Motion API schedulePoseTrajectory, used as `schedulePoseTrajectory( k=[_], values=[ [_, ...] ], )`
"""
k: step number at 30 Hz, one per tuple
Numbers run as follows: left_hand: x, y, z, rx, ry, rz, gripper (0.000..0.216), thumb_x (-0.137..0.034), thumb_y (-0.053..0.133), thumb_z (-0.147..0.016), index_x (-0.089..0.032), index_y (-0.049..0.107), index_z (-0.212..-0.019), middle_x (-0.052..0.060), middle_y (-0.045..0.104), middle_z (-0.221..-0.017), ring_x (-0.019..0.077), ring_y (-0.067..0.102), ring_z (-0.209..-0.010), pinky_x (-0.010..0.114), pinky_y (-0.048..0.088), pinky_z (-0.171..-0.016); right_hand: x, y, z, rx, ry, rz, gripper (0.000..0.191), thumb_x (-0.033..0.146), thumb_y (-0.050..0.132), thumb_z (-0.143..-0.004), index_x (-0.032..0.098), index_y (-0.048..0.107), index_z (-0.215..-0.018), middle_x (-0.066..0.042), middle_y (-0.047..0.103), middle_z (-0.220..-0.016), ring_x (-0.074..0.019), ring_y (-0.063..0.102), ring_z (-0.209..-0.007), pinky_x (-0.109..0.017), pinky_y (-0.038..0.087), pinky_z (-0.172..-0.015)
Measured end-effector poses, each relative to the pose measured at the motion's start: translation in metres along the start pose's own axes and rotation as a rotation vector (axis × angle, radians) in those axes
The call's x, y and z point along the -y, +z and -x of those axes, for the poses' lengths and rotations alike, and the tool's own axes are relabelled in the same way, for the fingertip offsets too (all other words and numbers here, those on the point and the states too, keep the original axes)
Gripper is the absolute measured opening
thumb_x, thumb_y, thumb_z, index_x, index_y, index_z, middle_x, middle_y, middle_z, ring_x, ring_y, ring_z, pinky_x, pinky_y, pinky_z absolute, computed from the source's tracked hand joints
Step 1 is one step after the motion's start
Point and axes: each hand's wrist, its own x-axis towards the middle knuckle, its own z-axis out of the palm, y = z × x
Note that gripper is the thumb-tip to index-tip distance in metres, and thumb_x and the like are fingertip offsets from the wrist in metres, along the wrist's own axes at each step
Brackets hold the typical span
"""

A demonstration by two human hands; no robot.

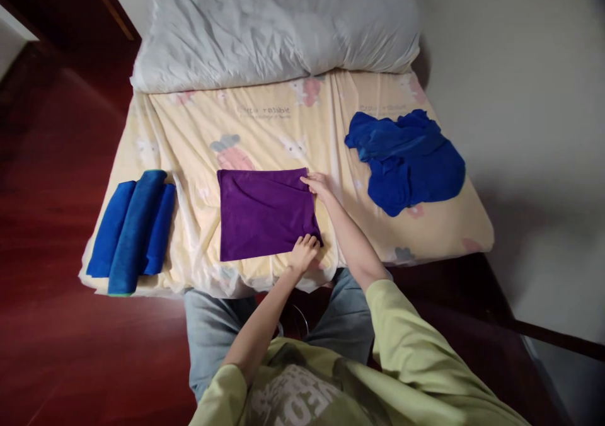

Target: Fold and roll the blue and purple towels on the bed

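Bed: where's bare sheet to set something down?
Widest: the sheet between the quilt and the purple cloth. Also a wrinkled strip between that cloth and the blue rolls, and the front right corner, beside the blue pile. Crowded: the purple cloth's right edge, with the left hand and right hand there.

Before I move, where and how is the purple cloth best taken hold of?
Probably by pinching its two right-hand corners, coming from the right: the purple cloth lies spread flat, so its edges offer the easiest pinch. Both hands are there: the left hand at the near corner, the right hand at the far one.
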Motion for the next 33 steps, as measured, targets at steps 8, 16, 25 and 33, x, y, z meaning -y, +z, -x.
schedulePoseTrajectory(
  k=[8,16,25,33],
  values=[
    [0.024,0.037,0.006,-0.025,0.138,0.020,0.035,-0.019,0.045,-0.101,-0.017,0.059,-0.132,0.013,0.063,-0.111,0.0262,0.055,-0.109,0.041,0.044,-0.095,0.012,0.011,-0.070,-0.156,-0.207,0.195,0.019,0.023,0.079,-0.074,0.014,0.070,-0.089,-0.007,0.076,-0.089,-0.0192,0.072,-0.086,-0.027,0.057,-0.078],
    [0.023,0.039,0.007,-0.001,0.188,0.049,0.044,-0.022,0.040,-0.102,-0.019,0.053,-0.143,0.015,0.064,-0.115,0.0281,0.055,-0.110,0.047,0.044,-0.094,0.013,0.020,-0.075,-0.215,-0.304,0.493,0.023,0.022,0.061,-0.089,0.016,0.070,-0.109,-0.013,0.074,-0.111,-0.0247,0.069,-0.108,-0.040,0.050,-0.102],
    [0.014,0.012,0.066,-0.093,0.108,0.121,0.052,-0.038,0.035,-0.105,-0.020,0.043,-0.153,0.011,0.042,-0.159,0.0255,0.035,-0.147,0.045,0.033,-0.119,-0.033,0.030,0.043,-0.014,-0.734,0.903,0.054,0.039,0.037,-0.104,0.023,0.041,-0.154,-0.010,0.031,-0.165,-0.0280,0.018,-0.156,-0.056,0.016,-0.126],
    [0.121,-0.071,0.015,-0.352,-0.264,0.041,0.055,-0.038,0.034,-0.104,-0.022,0.041,-0.156,0.009,0.029,-0.166,0.0286,0.012,-0.157,0.055,0.012,-0.127,-0.049,0.024,0.036,0.014,-0.704,0.980,0.057,0.043,0.034,-0.105,0.021,0.037,-0.157,-0.011,0.026,-0.167,-0.0287,0.014,-0.157,-0.058,0.011,-0.126]
  ],
)
